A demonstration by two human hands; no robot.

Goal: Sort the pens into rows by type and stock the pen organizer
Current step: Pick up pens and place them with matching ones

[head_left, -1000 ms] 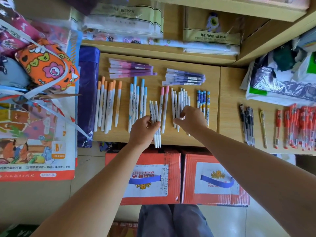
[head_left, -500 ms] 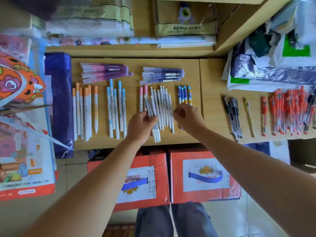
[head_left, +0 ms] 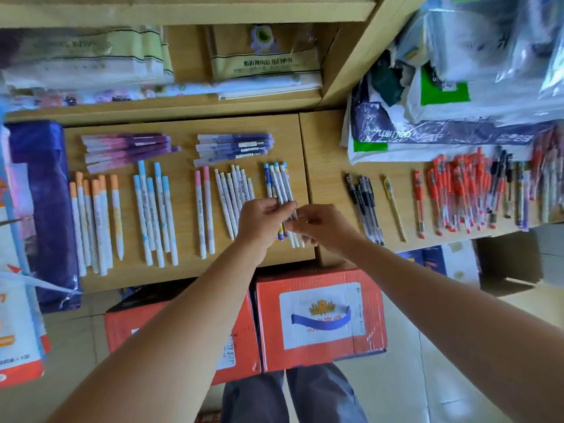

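At the right end of the light wooden shelf board (head_left: 183,276), the left hand (head_left: 262,222) is gripping a bundle of white-barrelled pens (head_left: 283,190), its fingers curled round the barrels at about mid-length. The blue-capped tops are standing clear above the knuckles and the lower ends are protruding below the hand. Which of these pens are in the grip and which are lying on the board beneath cannot be told apart.

The right hand (head_left: 325,228) is meeting the left at the bundle's right edge, with thumb and forefinger pinching the barrels and the other fingers curled under.

Left of the grip, sorted rows are lying upright on the board:
- plain white pens (head_left: 229,196), just beside the left hand
- two pink-capped white pens (head_left: 204,212)
- light-blue-capped white pens (head_left: 154,215)
- orange-capped white pens (head_left: 94,221)

Above these rows, pink-and-purple pens (head_left: 128,149) and purple-and-white pens (head_left: 233,147) are lying crosswise in two stacks.

On the adjoining board to the right, black gel pens (head_left: 364,206), a single yellow pen (head_left: 394,206) and a mass of red gel pens (head_left: 457,190) are lying well apart from both hands.
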